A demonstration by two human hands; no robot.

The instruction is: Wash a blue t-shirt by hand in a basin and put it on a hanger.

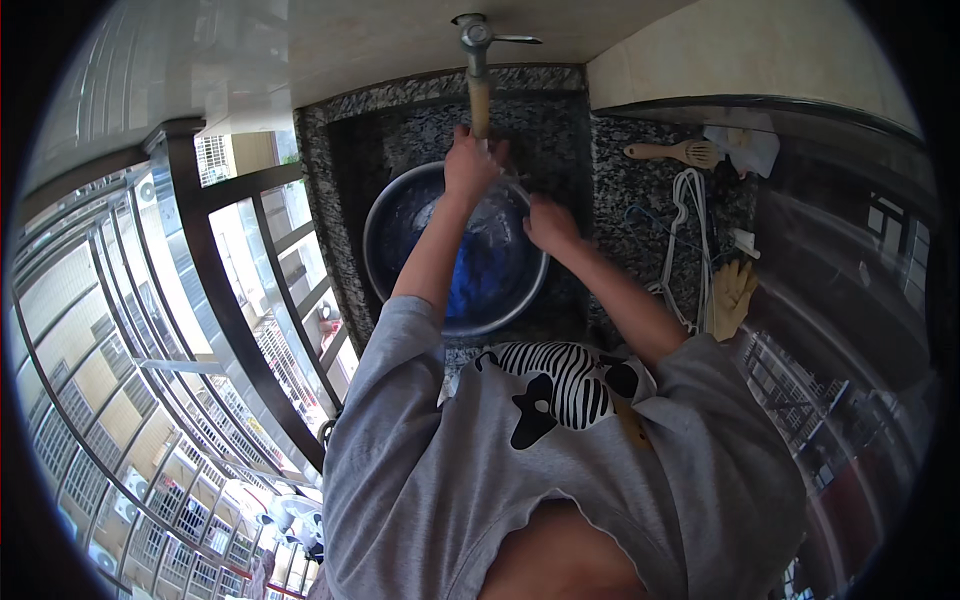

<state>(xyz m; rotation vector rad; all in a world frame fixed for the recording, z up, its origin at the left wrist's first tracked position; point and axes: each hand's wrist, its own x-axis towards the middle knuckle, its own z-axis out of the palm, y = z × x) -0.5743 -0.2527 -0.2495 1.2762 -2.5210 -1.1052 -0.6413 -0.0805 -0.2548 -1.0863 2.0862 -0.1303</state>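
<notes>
A round metal basin (375, 277) stands in the dark granite sink (570, 300), holding water and something bright blue (469, 277) beneath the surface. My left hand (472, 165) reaches over the basin to the lower end of a yellowish hose (478, 105). That hose hangs from a metal tap (476, 37) on the wall. Fingers of the left hand show on both sides of the hose end; whether they grip it is unclear. At the basin's right rim, my right hand (553, 225) has its curled fingers over the edge, slightly blurred.
Right of the sink, a granite counter (630, 180) bears a wooden slotted utensil (675, 153), white hangers (686, 240), a thin blue hanger (652, 214) and a yellow rubber glove (731, 296). A dark-framed window (217, 255) lies close on the left.
</notes>
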